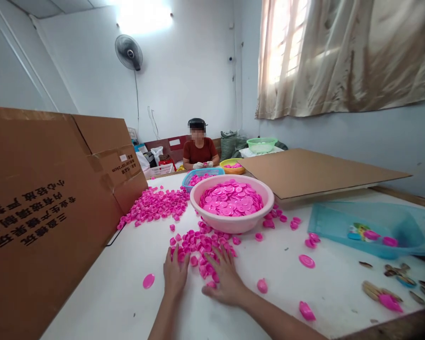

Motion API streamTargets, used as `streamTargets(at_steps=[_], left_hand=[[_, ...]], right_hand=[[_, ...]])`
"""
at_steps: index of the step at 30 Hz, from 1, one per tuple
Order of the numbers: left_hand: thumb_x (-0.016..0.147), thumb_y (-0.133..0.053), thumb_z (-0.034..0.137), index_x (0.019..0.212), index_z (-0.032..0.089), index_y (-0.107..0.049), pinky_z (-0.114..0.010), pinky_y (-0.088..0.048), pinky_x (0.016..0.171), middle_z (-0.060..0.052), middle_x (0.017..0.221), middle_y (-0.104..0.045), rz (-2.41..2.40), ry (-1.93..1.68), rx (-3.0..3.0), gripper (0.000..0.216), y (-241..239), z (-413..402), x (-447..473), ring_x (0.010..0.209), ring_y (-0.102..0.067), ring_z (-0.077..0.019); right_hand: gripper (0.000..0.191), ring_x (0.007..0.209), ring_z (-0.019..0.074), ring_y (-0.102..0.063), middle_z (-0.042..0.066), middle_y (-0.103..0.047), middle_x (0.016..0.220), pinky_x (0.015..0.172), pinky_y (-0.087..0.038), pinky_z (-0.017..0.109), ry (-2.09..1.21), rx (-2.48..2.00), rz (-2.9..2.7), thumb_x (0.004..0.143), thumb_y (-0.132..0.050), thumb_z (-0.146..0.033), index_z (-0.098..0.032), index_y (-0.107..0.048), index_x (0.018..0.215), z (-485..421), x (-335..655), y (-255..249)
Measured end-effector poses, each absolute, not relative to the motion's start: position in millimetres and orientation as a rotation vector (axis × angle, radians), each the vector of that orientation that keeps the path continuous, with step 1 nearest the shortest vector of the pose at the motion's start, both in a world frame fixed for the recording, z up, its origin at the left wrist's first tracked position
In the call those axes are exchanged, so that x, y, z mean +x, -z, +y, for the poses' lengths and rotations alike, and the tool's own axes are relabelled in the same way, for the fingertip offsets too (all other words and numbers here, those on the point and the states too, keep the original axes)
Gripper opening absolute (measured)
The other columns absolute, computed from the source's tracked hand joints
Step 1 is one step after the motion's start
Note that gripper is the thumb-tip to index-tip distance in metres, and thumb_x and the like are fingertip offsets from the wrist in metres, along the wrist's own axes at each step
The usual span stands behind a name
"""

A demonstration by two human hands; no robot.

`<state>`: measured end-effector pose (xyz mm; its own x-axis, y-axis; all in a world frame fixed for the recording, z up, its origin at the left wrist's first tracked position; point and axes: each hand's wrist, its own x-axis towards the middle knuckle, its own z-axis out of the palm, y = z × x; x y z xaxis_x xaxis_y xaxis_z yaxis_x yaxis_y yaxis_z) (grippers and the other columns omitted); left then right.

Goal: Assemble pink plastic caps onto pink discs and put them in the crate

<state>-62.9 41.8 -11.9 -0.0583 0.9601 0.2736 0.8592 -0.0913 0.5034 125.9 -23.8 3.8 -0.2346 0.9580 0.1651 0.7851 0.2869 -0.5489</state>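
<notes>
A heap of small pink plastic cups (201, 243) lies spread on the white table just beyond my hands. My left hand (176, 274) rests at the heap's left edge, fingers stretched and apart, touching some cups. On the right side my right hand (226, 278) lies spread over the cups, and its fingers hide a few of them. Neither hand grips anything. Behind the heap stands a pale pink basin (230, 224) filled with flat pink discs (233, 198). A single pink disc (148, 281) lies left of my left hand.
A large cardboard box (56, 189) stands left, beside a bigger pile of pink cups (159, 205). At right are a cardboard sheet (318, 172), a blue translucent scoop (326, 222) and seed shells (396, 271). Across the table a person (201, 151) in gloves sits behind a blue basket (186, 183).
</notes>
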Motion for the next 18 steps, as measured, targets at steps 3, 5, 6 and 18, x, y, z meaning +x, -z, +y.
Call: streamTargets(at_steps=[3,5,6,18], left_hand=[[0.079,-0.028,0.054,0.128,0.02,-0.029,-0.042,-0.024,0.101,-0.01,0.137,-0.023,1.953,-0.79,2.072,0.059,19,40,-57,0.125,-0.023,-0.0229],[0.08,-0.028,0.053,0.128,0.019,-0.03,-0.041,-0.023,0.101,-0.009,0.137,-0.023,1.92,-0.775,2.078,0.058,19,38,-54,0.125,-0.023,-0.0219],[0.08,-0.028,0.052,0.127,0.019,-0.03,-0.041,-0.022,0.102,-0.009,0.137,-0.023,1.896,-0.769,2.077,0.057,18,37,-52,0.125,-0.023,-0.0216],[0.079,-0.032,0.051,0.128,0.026,-0.03,-0.043,-0.017,0.102,-0.003,0.141,-0.013,1.656,-0.615,2.257,0.055,15,17,-14,0.128,-0.015,-0.024]], right_hand=[[0.09,0.125,0.0351,0.012,0.002,0.0,0.142,0.098,0.006,0.054,-0.543,-1.475,-2.191,0.059,-0.06,-0.055,-0.031,-0.014,0.133,-25,122,3],[0.082,0.126,0.0332,0.011,0.001,-0.003,0.142,0.099,0.007,0.053,-0.534,-1.456,-2.208,0.064,-0.058,-0.049,-0.032,-0.016,0.133,-19,124,8],[0.077,0.126,0.032,0.01,0.0,-0.005,0.142,0.099,0.007,0.053,-0.517,-1.464,-2.198,0.067,-0.056,-0.047,-0.032,-0.018,0.133,-16,127,10],[0.032,0.111,0.0218,-0.039,0.008,-0.054,0.105,0.097,-0.029,0.042,-0.066,-1.015,-1.986,0.076,-0.049,-0.023,-0.021,-0.052,0.108,-16,150,-67]])
